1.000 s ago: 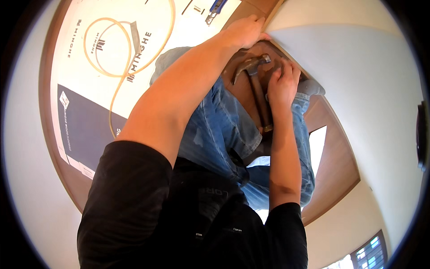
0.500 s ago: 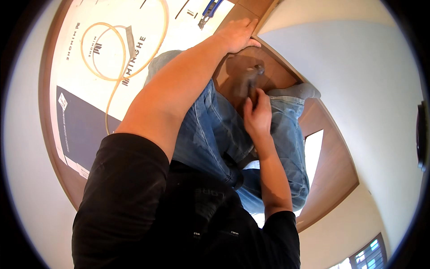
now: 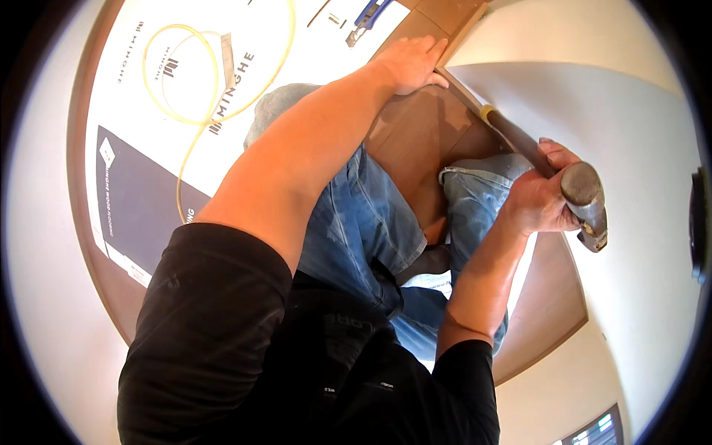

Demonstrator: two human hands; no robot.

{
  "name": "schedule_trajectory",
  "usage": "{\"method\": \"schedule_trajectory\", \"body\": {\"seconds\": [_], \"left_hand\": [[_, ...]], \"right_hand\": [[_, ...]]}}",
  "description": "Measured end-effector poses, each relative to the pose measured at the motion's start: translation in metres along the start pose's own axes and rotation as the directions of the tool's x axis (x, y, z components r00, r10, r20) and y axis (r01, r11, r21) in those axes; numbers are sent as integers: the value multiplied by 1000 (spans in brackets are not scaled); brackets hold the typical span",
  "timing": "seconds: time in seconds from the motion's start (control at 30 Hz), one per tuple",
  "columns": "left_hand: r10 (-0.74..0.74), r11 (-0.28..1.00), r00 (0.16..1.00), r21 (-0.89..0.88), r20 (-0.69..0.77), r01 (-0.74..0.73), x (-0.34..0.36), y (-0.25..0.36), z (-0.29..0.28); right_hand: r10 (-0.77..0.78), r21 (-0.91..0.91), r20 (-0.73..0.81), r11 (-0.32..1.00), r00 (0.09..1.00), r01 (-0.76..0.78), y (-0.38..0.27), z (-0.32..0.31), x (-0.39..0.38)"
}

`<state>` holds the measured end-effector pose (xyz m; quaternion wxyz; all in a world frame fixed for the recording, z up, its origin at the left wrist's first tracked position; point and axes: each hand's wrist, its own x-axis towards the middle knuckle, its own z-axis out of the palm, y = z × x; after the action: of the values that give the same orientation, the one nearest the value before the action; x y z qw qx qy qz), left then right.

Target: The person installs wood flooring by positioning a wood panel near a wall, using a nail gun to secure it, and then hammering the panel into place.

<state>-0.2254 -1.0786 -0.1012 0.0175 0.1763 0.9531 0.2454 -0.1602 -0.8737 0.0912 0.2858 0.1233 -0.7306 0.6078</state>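
My left hand (image 3: pixel 411 65) lies with fingers outspread at the wooden edge strip (image 3: pixel 465 33) in the corner, thumb and fingertips touching it. My right hand (image 3: pixel 543 194) grips a hammer (image 3: pixel 583 185) just below its head; the head points toward me and the handle reaches up-left, its end close to the strip along the wall. Between my denim-clad legs lie brown wood floor boards (image 3: pixel 404 137). Just left of the corner, a blue-handled tool (image 3: pixel 367 16) rests on a white printed sheet (image 3: pixel 148 104).
A looped pale yellow hose (image 3: pixel 178 119) with a grey strip lies on the sheet, which has a navy panel (image 3: pixel 148 200). A curved white wall (image 3: pixel 623 119) borders the corner on the right. A window (image 3: pixel 597 429) shows at the lower right.
The hammer was lying on the boards; my right hand took hold of it and raised it to the right, beside the wall. My left hand stays at the corner, shifting only slightly.
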Motion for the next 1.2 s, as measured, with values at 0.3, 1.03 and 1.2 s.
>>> {"method": "schedule_trajectory", "body": {"seconds": [0.3,1.03,1.2], "left_hand": [[19,1000,1000,5,4,-19,-2,0,-2],[-189,976,885,-19,426,217,31,-35,-71],[-150,905,912,-318,383,282,36,-56,-74]], "right_hand": [[-73,-3,-333,997,940,76,56,29,-21],[-53,-185,-266,983,963,3,48,39,-11],[14,-132,-332,989,943,-61,40,47,-16]]}}
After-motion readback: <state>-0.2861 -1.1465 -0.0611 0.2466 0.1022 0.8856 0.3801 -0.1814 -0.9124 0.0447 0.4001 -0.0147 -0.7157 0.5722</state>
